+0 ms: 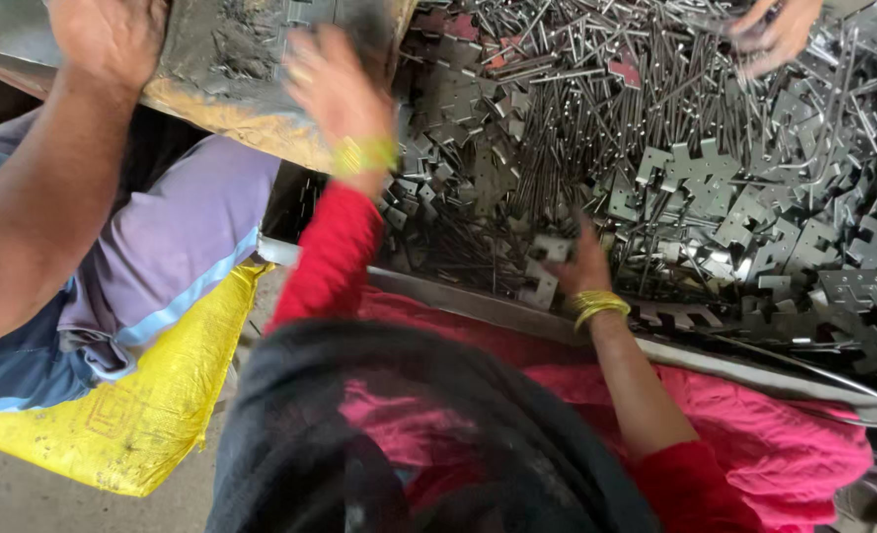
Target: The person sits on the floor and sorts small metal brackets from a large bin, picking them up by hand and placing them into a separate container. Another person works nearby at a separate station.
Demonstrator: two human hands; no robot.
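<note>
Left hand (335, 89) is raised up and forward, blurred, fingers spread loosely with the palm turned away – how far it's closed can't be made out. The wrist is ringed with yellow-green bangles, and the forearm below is covered by a red sleeve, bent up from the elbow. Right hand (578, 265) is stretched out lower down, fingers curled downward, back of the hand shown to the camera. Yellow bangles are worn at that wrist – the forearm is bare, red sleeve pushed up near the elbow.
</note>
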